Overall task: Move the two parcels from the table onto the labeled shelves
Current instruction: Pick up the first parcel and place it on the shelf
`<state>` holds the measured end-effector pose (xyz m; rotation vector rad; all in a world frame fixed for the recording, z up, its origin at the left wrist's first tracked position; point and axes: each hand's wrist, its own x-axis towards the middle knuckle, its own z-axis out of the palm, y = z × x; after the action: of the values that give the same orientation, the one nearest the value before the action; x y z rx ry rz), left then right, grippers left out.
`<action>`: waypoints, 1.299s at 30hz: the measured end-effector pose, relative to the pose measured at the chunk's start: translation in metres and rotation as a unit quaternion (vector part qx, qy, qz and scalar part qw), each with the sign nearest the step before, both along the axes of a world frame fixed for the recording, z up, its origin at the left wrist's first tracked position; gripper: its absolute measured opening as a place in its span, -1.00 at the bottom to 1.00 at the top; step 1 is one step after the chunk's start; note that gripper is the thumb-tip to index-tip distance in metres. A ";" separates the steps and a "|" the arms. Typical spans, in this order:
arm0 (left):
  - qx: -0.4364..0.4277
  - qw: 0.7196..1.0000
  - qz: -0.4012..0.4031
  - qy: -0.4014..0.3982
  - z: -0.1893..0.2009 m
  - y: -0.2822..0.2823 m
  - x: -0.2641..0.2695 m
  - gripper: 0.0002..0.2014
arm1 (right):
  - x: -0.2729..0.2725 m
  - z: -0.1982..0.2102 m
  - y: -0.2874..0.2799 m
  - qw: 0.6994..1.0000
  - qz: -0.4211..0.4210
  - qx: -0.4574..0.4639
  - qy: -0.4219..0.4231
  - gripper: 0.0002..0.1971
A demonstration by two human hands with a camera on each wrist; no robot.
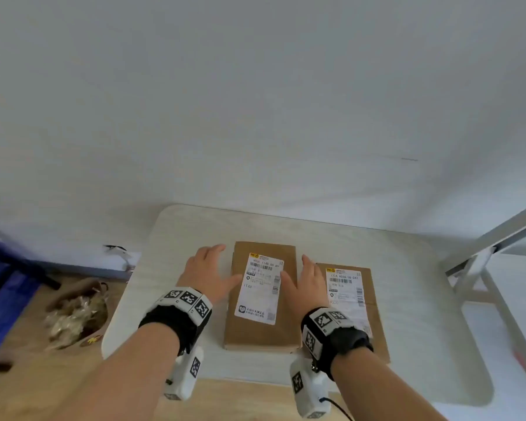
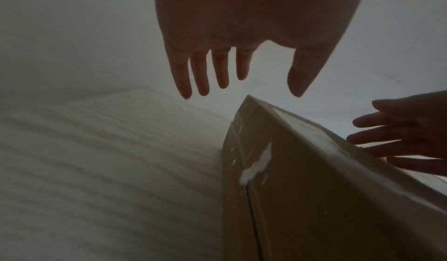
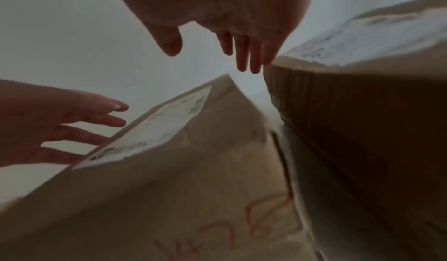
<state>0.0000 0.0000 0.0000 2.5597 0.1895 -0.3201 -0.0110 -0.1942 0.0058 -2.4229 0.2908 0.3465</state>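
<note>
Two brown cardboard parcels with white shipping labels lie side by side on the white table point(image 1: 422, 299). The left parcel point(image 1: 286, 332) sits between my hands; the right parcel point(image 1: 374, 314) lies partly under my right wrist. My left hand point(image 1: 208, 273) hovers open at the left parcel's left edge, fingers straight, thumb over its top. My right hand point(image 1: 305, 282) is open in the gap between the two parcels, fingers straight. In the left wrist view the left hand point(image 2: 239, 70) hangs above the parcel's side point(image 2: 302, 198). In the right wrist view the right hand point(image 3: 217, 41) is above both parcels point(image 3: 193, 169).
A grey metal shelf frame point(image 1: 480, 253) stands at the right of the table. On the wooden floor at the left lie a brown bag with crumpled wrapping point(image 1: 76, 314) and blue crates point(image 1: 3, 293). A white wall rises behind the table.
</note>
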 end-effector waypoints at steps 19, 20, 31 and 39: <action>-0.203 0.974 0.033 0.094 -0.027 -0.011 -0.010 -0.32 | -0.007 -0.027 0.001 0.990 -0.046 0.108 0.081 -0.35; -0.203 0.975 0.033 0.088 -0.025 -0.011 -0.010 -0.32 | -0.006 -0.025 0.001 0.990 -0.044 0.109 0.078 -0.35; -0.248 0.968 0.022 -0.036 0.049 -0.002 0.008 -0.35 | 0.018 0.048 0.003 0.986 -0.024 0.160 -0.042 -0.36; -0.262 0.952 0.005 -0.161 0.138 0.001 0.012 -0.38 | 0.026 0.136 -0.003 0.954 -0.011 0.257 -0.155 -0.39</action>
<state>0.0117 0.0005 0.1382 2.0434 -0.0090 0.0544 0.0155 -0.1976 0.1418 -1.9175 0.0711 0.0180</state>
